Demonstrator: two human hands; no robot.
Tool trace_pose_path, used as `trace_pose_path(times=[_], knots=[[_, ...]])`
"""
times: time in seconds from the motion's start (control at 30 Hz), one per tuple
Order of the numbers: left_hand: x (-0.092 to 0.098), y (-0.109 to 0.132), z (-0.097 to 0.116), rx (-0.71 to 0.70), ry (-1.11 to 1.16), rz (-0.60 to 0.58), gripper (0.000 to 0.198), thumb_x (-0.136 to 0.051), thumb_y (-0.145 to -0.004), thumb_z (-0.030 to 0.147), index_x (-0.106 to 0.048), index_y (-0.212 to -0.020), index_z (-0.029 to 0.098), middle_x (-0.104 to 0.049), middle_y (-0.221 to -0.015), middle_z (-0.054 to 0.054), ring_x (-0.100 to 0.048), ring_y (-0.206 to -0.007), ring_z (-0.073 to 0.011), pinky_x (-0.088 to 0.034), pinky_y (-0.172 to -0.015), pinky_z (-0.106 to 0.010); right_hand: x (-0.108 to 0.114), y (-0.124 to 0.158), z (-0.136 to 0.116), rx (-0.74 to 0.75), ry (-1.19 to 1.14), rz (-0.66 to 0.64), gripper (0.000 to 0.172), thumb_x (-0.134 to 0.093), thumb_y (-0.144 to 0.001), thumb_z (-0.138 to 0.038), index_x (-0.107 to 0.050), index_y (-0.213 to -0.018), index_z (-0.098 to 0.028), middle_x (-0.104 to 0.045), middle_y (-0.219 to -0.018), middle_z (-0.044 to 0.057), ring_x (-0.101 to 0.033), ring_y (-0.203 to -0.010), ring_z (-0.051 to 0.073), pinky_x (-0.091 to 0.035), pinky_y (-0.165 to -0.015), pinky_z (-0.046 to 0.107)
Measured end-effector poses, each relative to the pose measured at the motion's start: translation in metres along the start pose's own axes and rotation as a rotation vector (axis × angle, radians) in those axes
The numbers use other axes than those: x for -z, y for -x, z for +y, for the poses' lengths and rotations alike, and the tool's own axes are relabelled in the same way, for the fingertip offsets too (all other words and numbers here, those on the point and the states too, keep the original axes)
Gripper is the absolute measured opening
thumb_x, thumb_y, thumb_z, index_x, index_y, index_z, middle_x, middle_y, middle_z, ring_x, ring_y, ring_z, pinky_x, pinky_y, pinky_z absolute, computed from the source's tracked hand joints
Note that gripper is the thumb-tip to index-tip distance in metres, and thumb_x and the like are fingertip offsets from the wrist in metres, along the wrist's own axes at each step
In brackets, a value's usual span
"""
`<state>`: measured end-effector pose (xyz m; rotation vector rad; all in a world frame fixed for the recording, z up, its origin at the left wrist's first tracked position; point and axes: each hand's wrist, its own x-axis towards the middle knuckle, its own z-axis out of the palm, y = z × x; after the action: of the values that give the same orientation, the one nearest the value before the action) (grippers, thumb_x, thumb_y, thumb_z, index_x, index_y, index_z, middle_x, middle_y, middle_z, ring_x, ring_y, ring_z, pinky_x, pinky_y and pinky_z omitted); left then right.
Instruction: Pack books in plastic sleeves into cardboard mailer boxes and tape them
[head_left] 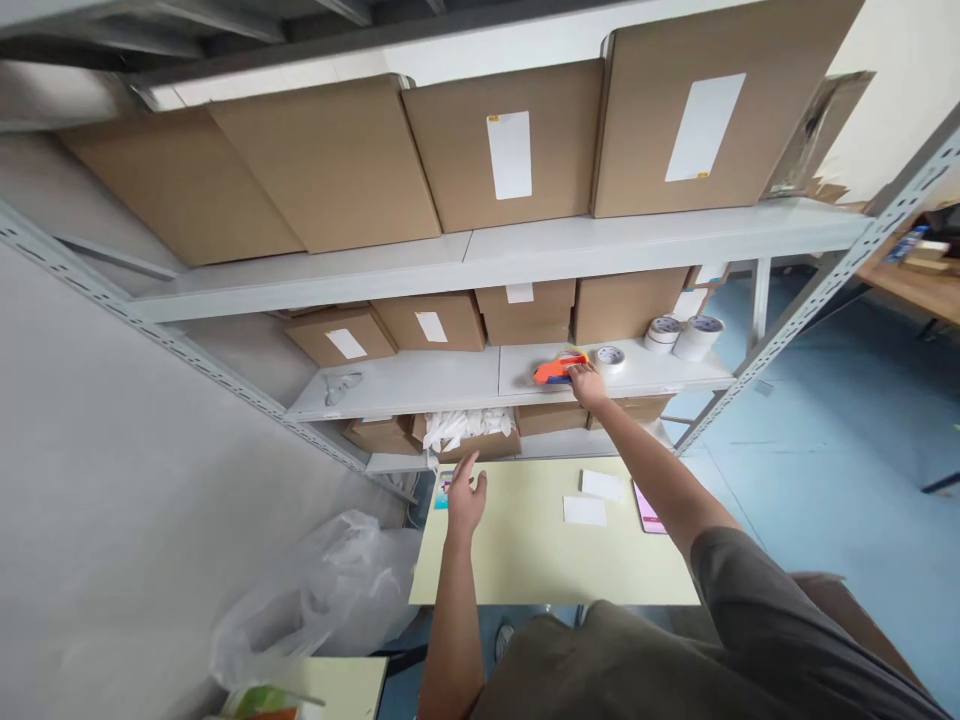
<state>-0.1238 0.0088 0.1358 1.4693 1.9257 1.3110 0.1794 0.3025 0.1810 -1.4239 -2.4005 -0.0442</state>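
My right hand [587, 384] is stretched out to the middle shelf, its fingers closed round the right end of an orange and blue tape dispenser [553, 371]. The dispenser is at the shelf's front; I cannot tell whether it still rests on the board. A roll of white tape [610, 356] stands just right of that hand. My left hand [466, 497] hovers over the left part of a pale yellow table [517, 560], fingers apart and holding nothing. Near it is a small blue printed card [442, 490], partly hidden by the hand.
Large cardboard boxes [322, 165] fill the upper shelf. More tape rolls [696, 338] stand at the middle shelf's right end. White cards [585, 511] and a pink-edged item [649, 510] lie on the table. A clear plastic bag [330, 590] is at left, beside the wall.
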Motion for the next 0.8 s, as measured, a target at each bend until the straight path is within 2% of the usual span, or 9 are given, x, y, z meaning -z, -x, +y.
trace_pose_path(times=[0.1, 0.2, 0.37, 0.47, 0.63, 0.8], knots=[[0.006, -0.006, -0.006, -0.025, 0.045, -0.043, 0.045, -0.058, -0.099, 0.034, -0.067, -0.143, 0.028, -0.063, -0.149, -0.013, -0.065, -0.132, -0.0285, -0.063, -0.099, -0.042, 0.012, 0.035, -0.014, 0.012, 0.028, 0.116, 0.025, -0.052, -0.101, -0.017, -0.069, -0.118, -0.017, -0.076, -0.114, 0.017, -0.063, -0.115, 0.032, -0.035, -0.117, 0.047], [0.009, -0.011, -0.012, -0.055, 0.091, -0.082, 0.044, -0.057, -0.1, 0.033, -0.068, -0.142, 0.028, -0.063, -0.149, -0.013, -0.065, -0.131, -0.028, -0.062, -0.1, -0.042, 0.022, 0.08, -0.03, 0.008, 0.06, 0.211, 0.021, -0.051, -0.102, -0.017, -0.068, -0.114, -0.019, -0.075, -0.108, 0.014, -0.062, -0.11, 0.031, -0.036, -0.115, 0.045], [0.004, -0.006, -0.031, -0.074, 0.157, -0.159, 0.044, -0.057, -0.1, 0.031, -0.067, -0.142, 0.028, -0.061, -0.15, -0.012, -0.064, -0.132, -0.0276, -0.062, -0.099, -0.041, 0.022, 0.175, -0.06, -0.055, 0.079, 0.249, 0.019, -0.053, -0.099, -0.015, -0.067, -0.111, -0.02, -0.072, -0.099, 0.011, -0.061, -0.104, 0.029, -0.038, -0.114, 0.042], [-0.004, 0.004, -0.048, -0.049, 0.166, -0.25, 0.046, -0.057, -0.098, 0.028, -0.066, -0.144, 0.028, -0.06, -0.152, -0.012, -0.064, -0.133, -0.0276, -0.062, -0.098, -0.041, 0.008, 0.238, -0.079, -0.153, 0.082, 0.17, 0.022, -0.052, -0.097, -0.011, -0.067, -0.109, -0.021, -0.072, -0.1, 0.01, -0.061, -0.107, 0.028, -0.036, -0.115, 0.042], [-0.016, 0.031, -0.075, -0.031, 0.108, -0.484, 0.051, -0.061, -0.095, 0.026, -0.064, -0.146, 0.029, -0.058, -0.156, -0.01, -0.055, -0.145, -0.0296, -0.058, -0.109, -0.047, -0.03, 0.334, -0.109, -0.382, 0.061, -0.096, 0.019, -0.055, -0.096, -0.011, -0.068, -0.105, -0.021, -0.073, -0.106, 0.011, -0.061, -0.113, 0.029, -0.032, -0.117, 0.044], [-0.014, 0.059, -0.093, -0.009, 0.081, -0.553, 0.053, -0.061, -0.096, 0.026, -0.062, -0.148, 0.029, -0.059, -0.156, -0.009, -0.053, -0.146, -0.0283, -0.052, -0.118, -0.049, -0.069, 0.392, -0.117, -0.531, -0.003, -0.31, 0.013, -0.059, -0.095, -0.014, -0.068, -0.101, -0.021, -0.074, -0.107, 0.012, -0.062, -0.112, 0.029, -0.036, -0.112, 0.044]])
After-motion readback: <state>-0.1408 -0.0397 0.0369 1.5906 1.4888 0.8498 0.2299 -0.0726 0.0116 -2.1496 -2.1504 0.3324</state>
